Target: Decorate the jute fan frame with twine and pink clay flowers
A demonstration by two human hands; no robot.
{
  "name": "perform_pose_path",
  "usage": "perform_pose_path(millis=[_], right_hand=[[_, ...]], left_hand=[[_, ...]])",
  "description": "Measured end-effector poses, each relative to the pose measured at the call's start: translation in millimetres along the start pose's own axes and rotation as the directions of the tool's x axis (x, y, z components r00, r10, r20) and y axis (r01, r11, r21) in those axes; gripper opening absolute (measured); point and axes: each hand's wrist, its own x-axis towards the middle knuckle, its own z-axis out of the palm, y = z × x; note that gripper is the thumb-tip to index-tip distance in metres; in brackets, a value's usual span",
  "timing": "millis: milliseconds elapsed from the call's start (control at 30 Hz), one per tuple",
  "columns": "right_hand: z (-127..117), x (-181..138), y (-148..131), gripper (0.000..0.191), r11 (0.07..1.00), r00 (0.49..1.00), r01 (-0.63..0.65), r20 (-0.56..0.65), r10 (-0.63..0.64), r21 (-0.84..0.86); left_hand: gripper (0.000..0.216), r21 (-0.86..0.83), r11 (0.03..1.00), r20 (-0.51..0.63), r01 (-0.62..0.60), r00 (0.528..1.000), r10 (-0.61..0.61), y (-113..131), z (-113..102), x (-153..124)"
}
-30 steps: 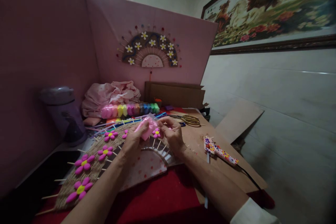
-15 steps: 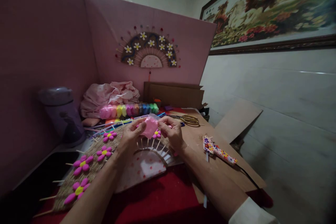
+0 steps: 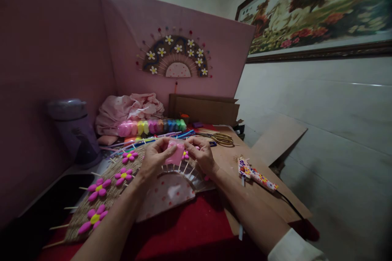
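My left hand (image 3: 153, 160) and my right hand (image 3: 200, 154) meet over a fan-shaped craft piece (image 3: 122, 187) of woven twine and wooden sticks, dotted with pink clay flowers (image 3: 98, 187). Both hands pinch a small pink packet of clay (image 3: 175, 153) held between them, just above the fan's upper edge. The fingers of both hands are curled on it. A small pink flower (image 3: 185, 155) shows just under the packet.
A floral-patterned glue gun (image 3: 255, 176) with a black cord lies on brown cardboard (image 3: 232, 163) to the right. Gold scissors (image 3: 220, 138), a row of coloured clay packs (image 3: 153, 126), pink cloth (image 3: 128, 108), a purple jug (image 3: 73, 130) and a finished fan (image 3: 174, 57) on the pink board lie beyond.
The pink packet has dropped slightly and my hands have drawn closer around it. The view has shifted a little; nothing else moved.
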Motion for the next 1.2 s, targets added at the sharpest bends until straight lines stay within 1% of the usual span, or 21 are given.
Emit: perform_pose_path(millis=[67, 133, 167, 333, 467, 600, 667, 867, 1033, 1100, 1200], right_hand=[[-2, 1, 1, 0.028, 0.988, 0.996, 0.084, -0.012, -0.087, -0.129], [-4, 2, 2, 0.027, 0.951, 0.983, 0.174, -0.005, -0.181, -0.257], [-5, 2, 2, 0.027, 0.933, 0.977, 0.206, 0.002, -0.215, -0.295], [-8, 2, -1, 0.024, 0.898, 0.954, 0.278, -0.013, -0.300, -0.341], [-10, 2, -2, 0.024, 0.880, 0.946, 0.295, -0.016, -0.324, -0.372], [-11, 2, -2, 0.025, 0.885, 0.957, 0.262, -0.017, -0.291, -0.385], [-11, 2, -2, 0.024, 0.882, 0.960, 0.254, -0.010, -0.280, -0.397], [-11, 1, -5, 0.023, 0.814, 0.932, 0.344, 0.065, -0.356, -0.468], [-12, 0, -6, 0.022, 0.770, 0.925, 0.365, 0.105, -0.366, -0.523], [-13, 0, -5, 0.022, 0.766, 0.926, 0.363, 0.118, -0.358, -0.531], [-14, 2, -3, 0.021, 0.796, 0.935, 0.349, 0.130, -0.329, -0.495]], left_hand=[[0.035, 0.007, 1.000, -0.022, -0.020, 1.000, 0.020, 2, 0, 0], [0.030, 0.047, 0.998, -0.029, -0.038, 0.999, 0.040, 3, 0, -1], [0.028, 0.076, 0.996, -0.029, -0.046, 0.998, 0.049, 4, 0, -1], [0.023, 0.179, 0.982, -0.015, -0.066, 0.997, 0.070, 5, -1, -1], [0.026, 0.211, 0.976, 0.052, -0.063, 0.997, 0.053, 6, -1, -2], [0.026, 0.238, 0.970, 0.113, -0.041, 0.994, 0.014, 6, -1, -3], [0.026, 0.237, 0.971, 0.119, -0.042, 0.993, 0.014, 7, -1, -3], [0.030, 0.305, 0.951, 0.139, -0.044, 0.990, 0.001, 14, 3, -5], [0.026, 0.367, 0.930, 0.130, -0.031, 0.991, -0.018, 15, 4, -6], [0.026, 0.387, 0.922, 0.125, -0.016, 0.991, -0.036, 15, 4, -6], [0.025, 0.403, 0.915, 0.133, -0.011, 0.990, -0.046, 15, 3, -5]])
